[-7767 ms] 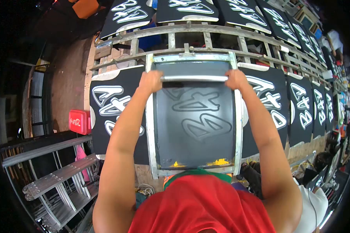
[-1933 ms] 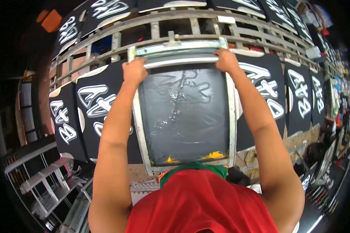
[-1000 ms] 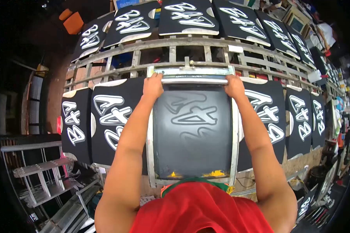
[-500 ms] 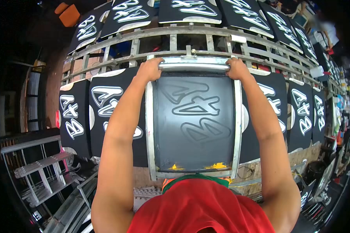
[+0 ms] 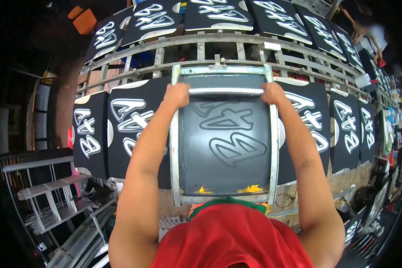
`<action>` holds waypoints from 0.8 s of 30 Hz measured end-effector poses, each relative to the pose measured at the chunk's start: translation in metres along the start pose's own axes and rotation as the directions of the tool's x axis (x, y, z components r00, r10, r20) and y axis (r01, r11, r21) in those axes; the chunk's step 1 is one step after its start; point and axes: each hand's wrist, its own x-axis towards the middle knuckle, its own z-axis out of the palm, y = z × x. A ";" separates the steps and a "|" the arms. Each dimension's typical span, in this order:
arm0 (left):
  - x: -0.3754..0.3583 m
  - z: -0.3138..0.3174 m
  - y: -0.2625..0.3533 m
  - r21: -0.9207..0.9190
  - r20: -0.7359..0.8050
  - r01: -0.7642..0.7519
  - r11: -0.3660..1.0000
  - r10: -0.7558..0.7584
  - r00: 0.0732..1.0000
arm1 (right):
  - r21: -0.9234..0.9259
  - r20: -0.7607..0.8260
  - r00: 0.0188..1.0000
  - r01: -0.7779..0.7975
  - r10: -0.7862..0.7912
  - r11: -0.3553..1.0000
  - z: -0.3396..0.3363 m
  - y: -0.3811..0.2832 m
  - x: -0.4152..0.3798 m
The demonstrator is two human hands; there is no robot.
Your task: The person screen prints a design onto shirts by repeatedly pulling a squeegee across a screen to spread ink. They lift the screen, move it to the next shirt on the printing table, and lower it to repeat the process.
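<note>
Metal bar (image 5: pixel 226 91), one, pale and straight: lies across the framed screen (image 5: pixel 274 152), towards its 12 o'clock end, long axis running from 9 to 3 o'clock, square to the frame's long sides. Left hand (image 5: pixel 177 95): at the bar's 9 o'clock end, fingers clamped on it. Right hand (image 5: pixel 273 93): at the 3 o'clock end, fingers likewise clamped; neither hand is nearer, the bar spanning directly between them. Outlined lettering (image 5: pixel 237 148): on the screen, at 6 o'clock from the bar. Yellow patches (image 5: pixel 253 189): two, at the frame's 6 o'clock end. Black printed panels (image 5: pixel 345 127): beside the frame, at 9 and 3 o'clock.
</note>
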 end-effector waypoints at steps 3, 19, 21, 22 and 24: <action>-0.076 0.031 0.006 -0.094 -0.094 -0.102 0.990 0.093 0.991 | 0.109 -0.043 0.999 0.022 -0.017 0.994 0.036 -0.011 -0.082; -0.347 0.066 0.059 -0.359 -0.249 -0.222 0.907 0.136 0.959 | 0.564 -0.537 0.650 -0.197 0.537 0.802 0.096 -0.076 -0.395; -0.334 0.072 0.045 -0.480 -0.147 -0.079 0.874 0.009 0.989 | 0.844 -0.042 0.610 -0.402 0.791 0.354 0.156 -0.026 -0.391; -0.327 0.073 0.041 -0.579 -0.011 0.084 0.811 -0.110 0.994 | 0.839 0.356 0.560 -0.544 0.748 0.007 0.177 -0.006 -0.388; -0.321 0.070 0.042 -0.700 0.058 0.168 0.694 -0.180 0.982 | 0.835 0.528 0.614 -0.503 0.587 -0.225 0.234 0.022 -0.381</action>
